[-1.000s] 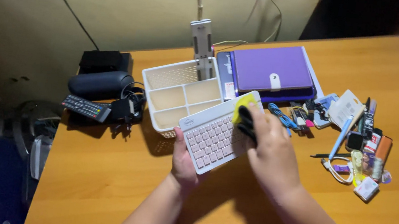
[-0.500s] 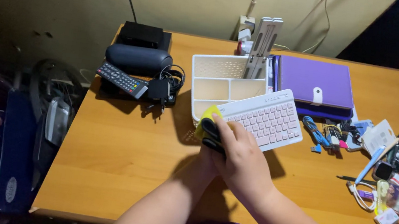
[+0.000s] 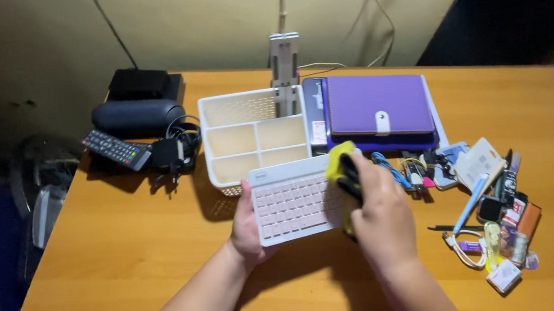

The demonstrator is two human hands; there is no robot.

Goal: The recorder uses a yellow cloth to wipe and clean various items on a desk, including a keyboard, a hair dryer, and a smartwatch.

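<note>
My left hand [image 3: 250, 225] grips the near left corner of a small white keyboard with pink keys [image 3: 292, 202] and holds it just above the wooden desk [image 3: 134, 244]. My right hand [image 3: 383, 221] presses a folded yellow and black cloth [image 3: 342, 163] on the keyboard's far right end. The right part of the keyboard is hidden under that hand.
A white divided basket [image 3: 250, 137] stands behind the keyboard, with a grey folding stand [image 3: 284, 63] and a purple case [image 3: 379, 106] beside it. Left are a remote [image 3: 116, 150], a dark speaker [image 3: 138, 116] and a black adapter [image 3: 168, 152]. A pile of small items [image 3: 493, 207] lies right.
The cloth hand has moved from the keyboard's left end to its right end. The view swung sideways and back.
</note>
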